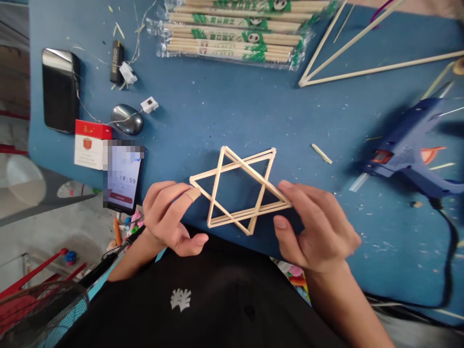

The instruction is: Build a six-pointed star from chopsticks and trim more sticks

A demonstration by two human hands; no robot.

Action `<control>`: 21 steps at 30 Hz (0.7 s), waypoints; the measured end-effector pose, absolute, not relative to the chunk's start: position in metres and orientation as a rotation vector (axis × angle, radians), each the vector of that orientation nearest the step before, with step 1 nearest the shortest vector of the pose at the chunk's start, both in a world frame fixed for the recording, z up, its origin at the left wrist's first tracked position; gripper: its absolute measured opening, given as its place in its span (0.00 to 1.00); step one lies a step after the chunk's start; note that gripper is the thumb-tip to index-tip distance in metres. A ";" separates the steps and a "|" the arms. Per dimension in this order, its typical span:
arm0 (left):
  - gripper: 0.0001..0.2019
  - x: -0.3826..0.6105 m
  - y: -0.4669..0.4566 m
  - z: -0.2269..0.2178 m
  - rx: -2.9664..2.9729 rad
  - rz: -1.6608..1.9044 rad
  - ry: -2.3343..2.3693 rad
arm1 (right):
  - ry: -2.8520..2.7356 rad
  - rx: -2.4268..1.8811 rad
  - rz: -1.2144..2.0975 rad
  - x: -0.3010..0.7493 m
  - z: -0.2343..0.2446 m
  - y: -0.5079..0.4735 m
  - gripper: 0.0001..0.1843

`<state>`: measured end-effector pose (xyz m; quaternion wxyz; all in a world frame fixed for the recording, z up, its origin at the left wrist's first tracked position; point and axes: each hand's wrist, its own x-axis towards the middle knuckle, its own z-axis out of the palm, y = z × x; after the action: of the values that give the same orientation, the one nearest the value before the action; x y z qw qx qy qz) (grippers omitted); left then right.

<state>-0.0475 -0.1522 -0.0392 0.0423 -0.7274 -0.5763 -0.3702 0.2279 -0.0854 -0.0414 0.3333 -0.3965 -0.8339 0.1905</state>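
The star (216, 187), made of thin sticks, is in front of me at the near edge of the blue table (232, 106), close to my black shirt (232, 295). I cannot tell whether it lies flat or is slightly raised. My left hand (168, 212) is half open, fingers curled, with a tan wrap on the fingertip that meets the star's left point; the thumb stands clear below. My right hand (319, 227) is loosely open too, one fingertip at the star's right point, the thumb apart from it. Neither hand pinches the star between thumb and finger.

Right of the star lies a short stick bit (321, 153), and farther right a blue glue gun (409, 145) on its side, its black cord (451, 251) curving down toward me. Beyond the star are packs of chopsticks (232, 36) in clear wrap with green print. Beside them, at upper right, a frame (362, 71) of longer sticks meets at one corner. To my left, a phone (125, 183) showing 18:59 sits beside a red and white box (89, 152). Past these are a shiny dark oval (126, 119), a lighter (116, 63) and a black case (61, 92).
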 end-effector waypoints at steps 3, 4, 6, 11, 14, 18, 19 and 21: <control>0.32 -0.045 -0.163 -0.043 -2.214 -1.164 -1.776 | -2.102 -1.035 0.506 0.230 -0.043 -0.087 0.34; 0.34 -0.044 -0.166 -0.044 -2.236 -1.167 -1.783 | -2.101 -1.032 0.500 0.230 -0.042 -0.087 0.31; 0.37 -0.042 -0.169 -0.044 -2.291 -1.160 -1.790 | -2.126 -1.020 0.483 0.229 -0.041 -0.087 0.25; 0.43 -0.038 -0.164 -0.040 -2.420 -1.122 -1.791 | -2.136 -1.030 0.463 0.231 -0.036 -0.090 0.19; 0.45 -0.036 -0.152 -0.034 -2.526 -1.077 -1.783 | -2.120 -1.083 0.433 0.235 -0.035 -0.097 0.18; 0.46 -0.032 -0.135 -0.026 -2.661 -1.031 -1.749 | -2.092 -1.164 0.368 0.240 -0.034 -0.105 0.18; 0.46 -0.031 -0.132 -0.025 -2.678 -1.022 -1.732 | -2.082 -1.171 0.354 0.242 -0.033 -0.107 0.19; 0.45 -0.028 -0.127 -0.024 -2.681 -1.000 -1.695 | -2.068 -1.171 0.334 0.245 -0.033 -0.109 0.20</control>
<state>-0.0283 -0.1274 -0.0238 -0.0918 -0.8027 -0.5075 -0.2994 0.2448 -0.1086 -0.0330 0.3624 -0.4548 -0.8031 0.1297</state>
